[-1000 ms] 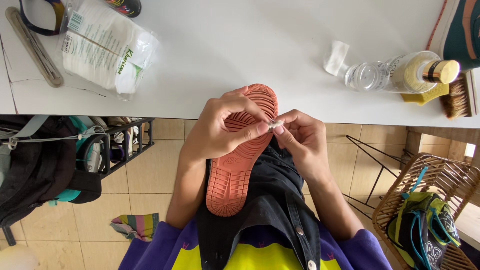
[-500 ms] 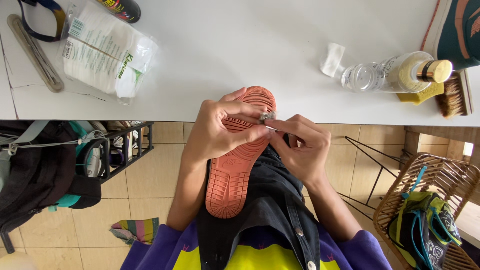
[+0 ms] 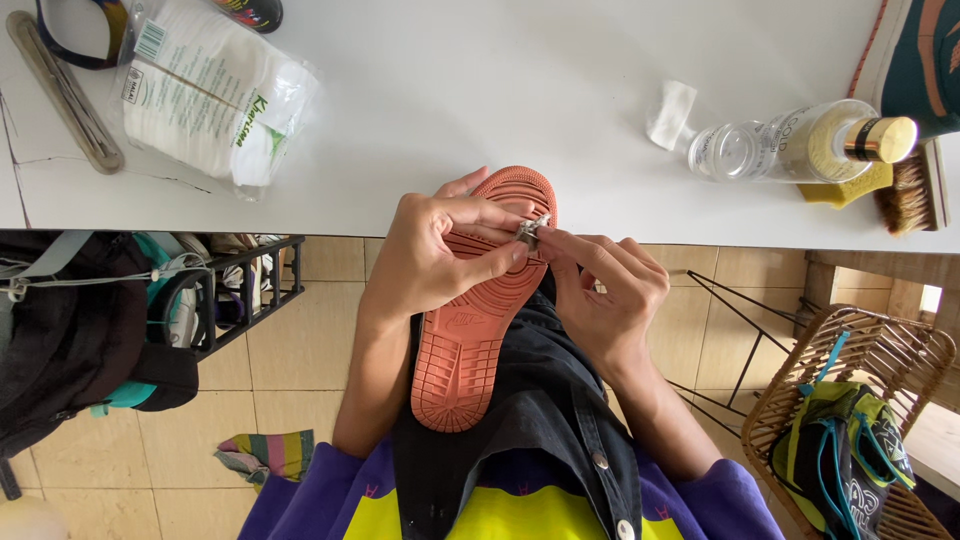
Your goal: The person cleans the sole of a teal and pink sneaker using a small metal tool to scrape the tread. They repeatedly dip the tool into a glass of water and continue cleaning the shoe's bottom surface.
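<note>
A terracotta-orange rubber-soled shoe (image 3: pixel 478 330) is lying sole-up on the person's lap, its toe reaching the edge of the white counter (image 3: pixel 480 90). The left hand (image 3: pixel 435 250) is wrapping its grip over the forefoot, fingers clamped on the sole. The right hand (image 3: pixel 605 290) is pinching a small crumpled whitish wad (image 3: pixel 532 229) against the sole near the toe. A plastic bag of white cotton pads (image 3: pixel 205 95) is lying on the counter to the left, and a clear glass bottle with a gold cap (image 3: pixel 800 145) is lying to the right.
</note>
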